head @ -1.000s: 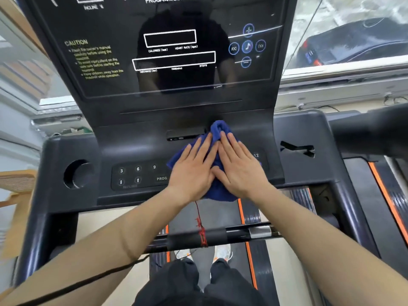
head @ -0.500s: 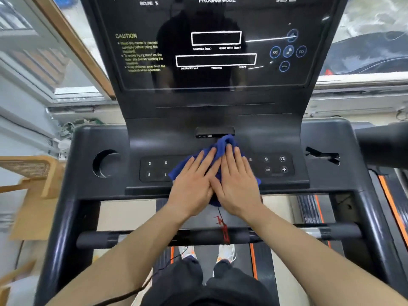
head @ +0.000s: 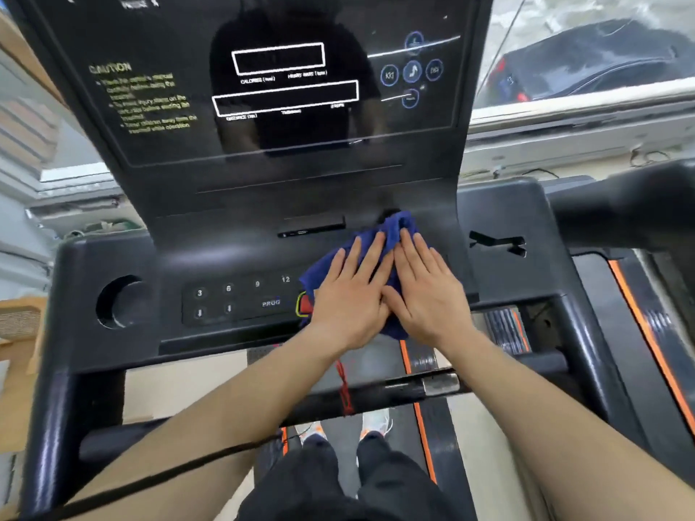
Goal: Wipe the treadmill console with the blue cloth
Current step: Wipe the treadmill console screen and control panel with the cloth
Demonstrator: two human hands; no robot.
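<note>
The blue cloth (head: 399,228) lies bunched on the black treadmill console (head: 233,257), over the right half of its button panel. My left hand (head: 349,295) and my right hand (head: 428,291) press flat on it side by side, fingers stretched forward. Most of the cloth is hidden under my palms; its far tip and left edge stick out. Left of my hands the keys 3, 6, 9, 12 and PROG (head: 270,303) show, and a red button (head: 305,305) peeks out at the cloth's edge. The dark display (head: 286,88) rises behind.
A round cup holder (head: 120,302) sits at the console's left end. A red safety cord (head: 344,389) hangs over the handlebar (head: 417,387) below my wrists. A second treadmill (head: 639,314) stands to the right, wooden furniture (head: 18,325) to the left, a window (head: 586,58) behind.
My two hands have slid the cloth to the right along the button panel. The 9, 12 and PROG keys on the left are now uncovered and the right-hand keys are covered.
</note>
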